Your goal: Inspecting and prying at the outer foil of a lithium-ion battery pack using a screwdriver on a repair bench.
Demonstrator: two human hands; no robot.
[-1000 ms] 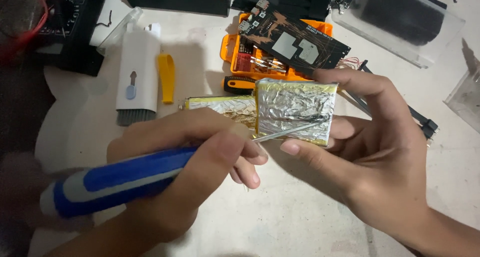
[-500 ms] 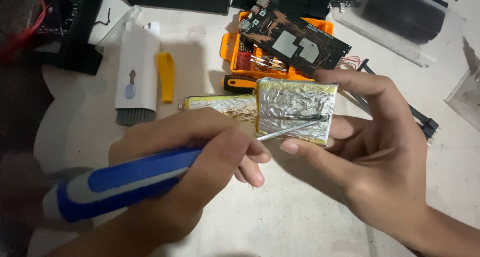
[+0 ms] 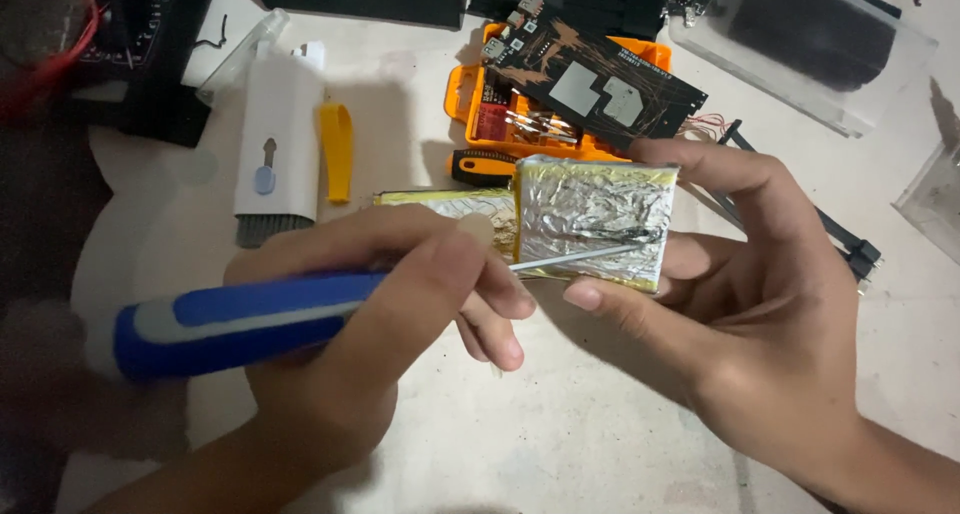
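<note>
Fingers [image 3: 610,299] cover foil pack's [image 3: 590,214] lower edge.

My left hand [image 3: 360,324] holds a screwdriver [image 3: 240,319] left of the foil pack [image 3: 595,219] in my right hand [image 3: 740,314], its shaft lying across the pack. Behind, on the tabletop [image 3: 560,444]: a circuit board [image 3: 590,79] on a tool case [image 3: 480,104] (brush tool [image 3: 270,164] farther left).
</note>
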